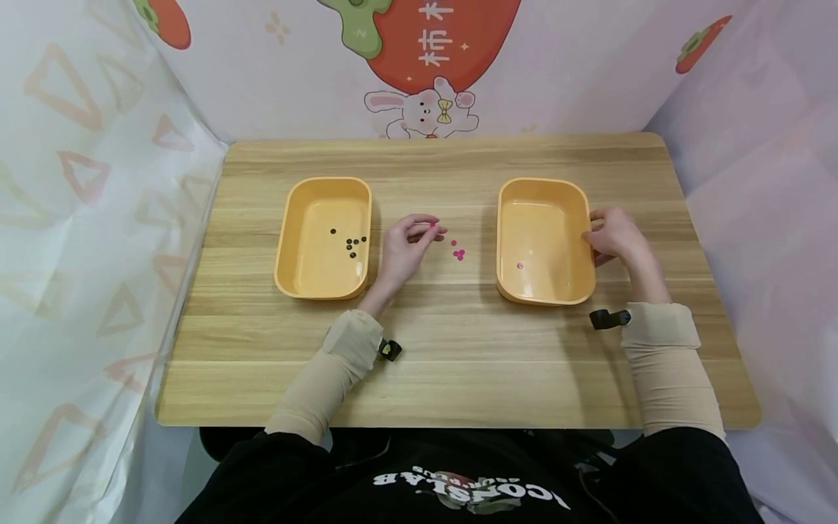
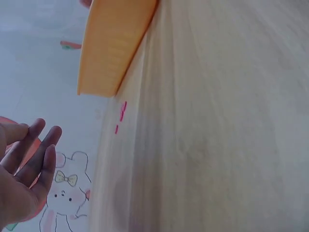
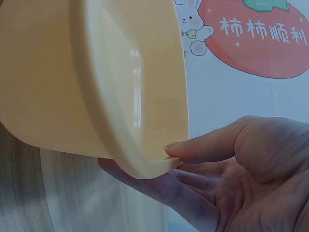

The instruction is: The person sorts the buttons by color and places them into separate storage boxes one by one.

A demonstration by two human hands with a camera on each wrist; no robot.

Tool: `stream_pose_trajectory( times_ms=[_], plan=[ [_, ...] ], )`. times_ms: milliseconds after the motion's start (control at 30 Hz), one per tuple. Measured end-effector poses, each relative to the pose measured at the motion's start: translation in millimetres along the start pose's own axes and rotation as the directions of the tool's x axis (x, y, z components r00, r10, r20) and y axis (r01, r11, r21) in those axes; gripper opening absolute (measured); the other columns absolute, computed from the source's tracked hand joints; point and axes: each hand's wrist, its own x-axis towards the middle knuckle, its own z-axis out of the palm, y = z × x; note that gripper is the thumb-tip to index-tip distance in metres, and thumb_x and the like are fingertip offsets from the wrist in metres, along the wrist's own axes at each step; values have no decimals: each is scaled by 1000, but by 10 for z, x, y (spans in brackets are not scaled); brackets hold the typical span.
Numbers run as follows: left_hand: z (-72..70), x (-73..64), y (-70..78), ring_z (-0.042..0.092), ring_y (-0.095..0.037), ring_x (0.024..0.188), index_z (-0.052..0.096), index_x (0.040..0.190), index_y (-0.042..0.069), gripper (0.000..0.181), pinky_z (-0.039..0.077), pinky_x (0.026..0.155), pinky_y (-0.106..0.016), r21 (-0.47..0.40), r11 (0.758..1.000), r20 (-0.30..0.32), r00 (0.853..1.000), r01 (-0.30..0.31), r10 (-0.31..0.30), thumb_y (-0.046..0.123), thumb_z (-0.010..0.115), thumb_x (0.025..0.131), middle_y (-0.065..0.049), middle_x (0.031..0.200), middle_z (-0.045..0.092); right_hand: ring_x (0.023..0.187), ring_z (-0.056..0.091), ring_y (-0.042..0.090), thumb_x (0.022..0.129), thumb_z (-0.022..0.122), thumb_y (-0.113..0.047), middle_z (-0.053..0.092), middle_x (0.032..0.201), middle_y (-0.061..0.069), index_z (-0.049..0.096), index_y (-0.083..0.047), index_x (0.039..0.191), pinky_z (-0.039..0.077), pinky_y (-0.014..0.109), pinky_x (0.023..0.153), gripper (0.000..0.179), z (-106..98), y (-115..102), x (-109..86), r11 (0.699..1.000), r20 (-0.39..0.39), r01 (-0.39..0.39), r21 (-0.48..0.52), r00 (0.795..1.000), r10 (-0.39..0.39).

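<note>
Pink button [image 1: 433, 225] pinched, the left hand [image 1: 403, 250] hovers; the right hand [image 1: 617, 234] grips a yellow bin [image 1: 540, 211] by its rim.

Head: above tbl [image 1: 432, 356], fwd/dn; L wr: low, tilted; R wr: close; all: R tray [image 1: 543, 218]

"What's on the pale wooden table [image 1: 471, 393]?"

"Left, a rounded yellow-orange plastic tray [image 1: 308, 269] with small black discs [image 1: 353, 255]; right, a matching tray [image 1: 543, 233] with one small pink disc [image 1: 520, 266]."

"Hands?"

"The left hand [image 1: 404, 251] pinches a tiny pink piece [image 1: 433, 225] near loose pink discs [image 1: 461, 252]; the right hand [image 1: 619, 234] grips the matching tray's right rim."
</note>
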Motion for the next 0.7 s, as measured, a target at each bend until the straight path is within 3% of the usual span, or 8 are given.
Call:
stream_pose_trajectory(
  times_ms=[167, 233, 333, 467, 567, 700],
  plan=[
    [123, 44, 152, 83, -38, 93, 73, 122, -11, 23, 65, 94, -57, -92, 996, 67, 998, 3, 4, 3, 74, 103, -28, 109, 82, 67, 73, 12, 109, 50, -3, 50, 146, 54, 27, 22, 160, 68, 38, 65, 61, -3, 0, -5, 1000, 3, -3, -6, 1000, 3],
    [191, 62, 212, 82, -34, 89, 75, 121, -9, 22, 66, 91, -58, -89, 996, 100, 995, -11, 20, 2, 75, 102, -27, 108, 82, 67, 73, 12, 109, 50, -3, 50, 146, 54, 27, 22, 160, 68, 39, 65, 61, -1, 1, -9, 1000, 4, -1, -3, 1000, 1],
    [315, 91, 284, 78, -29, 83, 77, 119, -6, 20, 67, 79, -51, -54, 998, 144, 989, -32, 40, 3, 77, 101, -25, 104, 81, 67, 73, 13, 109, 50, -4, 50, 146, 54, 28, 22, 160, 69, 40, 66, 61, 1, 9, -12, 1000, 4, 3, -3, 1000, -3],
    [510, 149, 344, 69, -18, 78, 79, 116, -5, 19, 61, 70, -27, -15, 997, 202, 977, -71, 73, 3, 80, 98, -22, 100, 79, 66, 73, 12, 108, 50, -4, 51, 145, 54, 30, 22, 159, 69, 41, 66, 60, -2, 7, -21, 1000, 0, 0, -6, 1000, 0],
    [655, 191, 370, 64, -6, 79, 79, 115, -7, 20, 53, 73, -14, 7, 996, 248, 965, -94, 89, 3, 81, 98, -21, 98, 78, 65, 73, 12, 108, 49, -4, 51, 145, 54, 29, 22, 160, 69, 41, 66, 61, -7, -1, -29, 1000, -3, -3, -9, 1000, 3],
    [815, 239, 388, 67, -7, 81, 80, 114, -7, 21, 51, 76, -12, 50, 992, 292, 952, -117, 98, 5, 82, 97, -20, 98, 80, 66, 73, 12, 107, 49, -4, 51, 144, 54, 27, 22, 160, 69, 41, 67, 63, -16, -9, -29, 1000, -2, -4, -9, 1000, 4]
  ],
)
